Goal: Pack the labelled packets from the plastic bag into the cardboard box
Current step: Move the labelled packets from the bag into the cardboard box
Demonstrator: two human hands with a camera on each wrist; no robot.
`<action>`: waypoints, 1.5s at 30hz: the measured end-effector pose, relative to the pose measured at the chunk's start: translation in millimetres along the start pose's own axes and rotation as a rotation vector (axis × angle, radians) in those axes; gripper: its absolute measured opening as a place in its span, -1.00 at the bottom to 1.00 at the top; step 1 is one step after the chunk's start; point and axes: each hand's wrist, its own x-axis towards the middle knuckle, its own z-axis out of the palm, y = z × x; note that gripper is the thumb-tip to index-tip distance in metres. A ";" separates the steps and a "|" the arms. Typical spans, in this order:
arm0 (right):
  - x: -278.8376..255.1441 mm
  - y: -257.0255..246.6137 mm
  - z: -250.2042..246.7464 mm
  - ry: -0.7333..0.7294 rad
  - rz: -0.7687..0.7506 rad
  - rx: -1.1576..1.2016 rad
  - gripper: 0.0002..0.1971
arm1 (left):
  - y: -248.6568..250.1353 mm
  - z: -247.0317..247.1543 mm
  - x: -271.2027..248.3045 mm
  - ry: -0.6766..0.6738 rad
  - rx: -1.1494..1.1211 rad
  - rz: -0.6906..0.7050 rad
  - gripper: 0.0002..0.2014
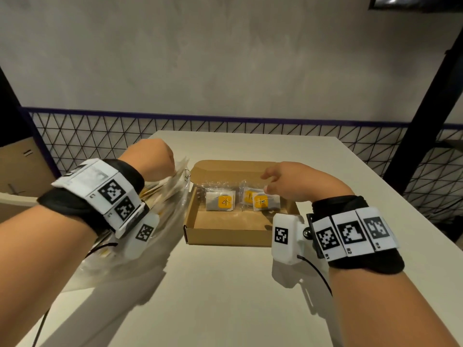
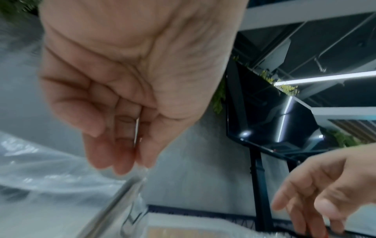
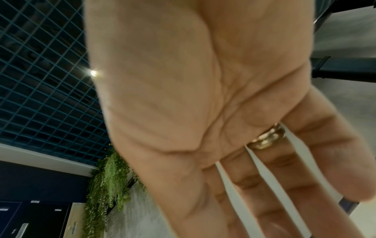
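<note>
Your left hand pinches the bag's edge; your right hangs open and empty over the box.

The table (image 1: 250,284) carries everything: the plastic bag (image 1: 170,191) lies at your left, full of packets, touching the left wall of the open box (image 1: 225,234), which sits mid-table. In the box's far half lie two clear packets with yellow labels, one (image 1: 220,201) left of the other (image 1: 260,200), just apart. Your left hand (image 1: 150,156) is above the bag's top; from the left wrist, its fingers (image 2: 122,145) curl against the thumb and nip a thin fold of the clear plastic between them. Your right hand (image 1: 295,181) hovers over the right packet, fingers (image 3: 274,185) spread and nearly straight, holding nothing, a ring (image 3: 266,138) on one; whether the fingertips touch that packet, I cannot tell.
</note>
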 end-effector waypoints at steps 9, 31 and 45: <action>-2.5 -6.1 -4.0 0.137 -0.205 0.232 -0.56 | 23.2 -29.8 -23.8 0.032 -0.682 0.245 -0.89; -3.8 -1.4 -14.7 0.407 -0.371 0.757 -0.79 | 61.7 -6.2 -24.1 -0.115 -1.174 0.338 -0.88; -1.1 -1.9 -11.5 0.496 -0.296 0.564 -0.69 | 71.8 -2.8 -33.2 -0.207 -1.191 0.387 -0.58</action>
